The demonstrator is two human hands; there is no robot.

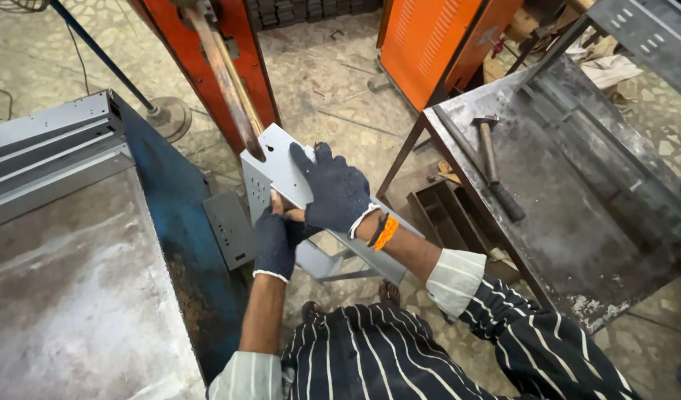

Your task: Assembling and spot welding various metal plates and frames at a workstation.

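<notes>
The person is holding a grey bent sheet-metal bracket, punched with small holes, up against the copper-coloured electrode arm of an orange spot-welding machine. The arm's tip sits on the bracket's upper flat face, near its far corner. So the step in hand looks like positioning the part at the electrode, though I cannot tell whether a lower electrode meets it from beneath, since the sheet hides that side.

The right hand, in a dark knitted glove, lies across the top face with fingers spread and pressing down, the thumb side wrapped over the near edge. The left hand, also gloved, is closed around the bracket's lower folded part, supporting it from below. The bracket hangs in the air between the blue-sided bench on the left and the steel worktable on the right, touching neither.

Any next move would call for holding the sheet flat and steady under the tip, with fingers kept back from the contact point.

As for containers: a small open metal tray with dividers sits on the floor beside the worktable's leg; its compartments look empty. A hammer lies on the worktable. More grey folded panels are stacked on the bench.
</notes>
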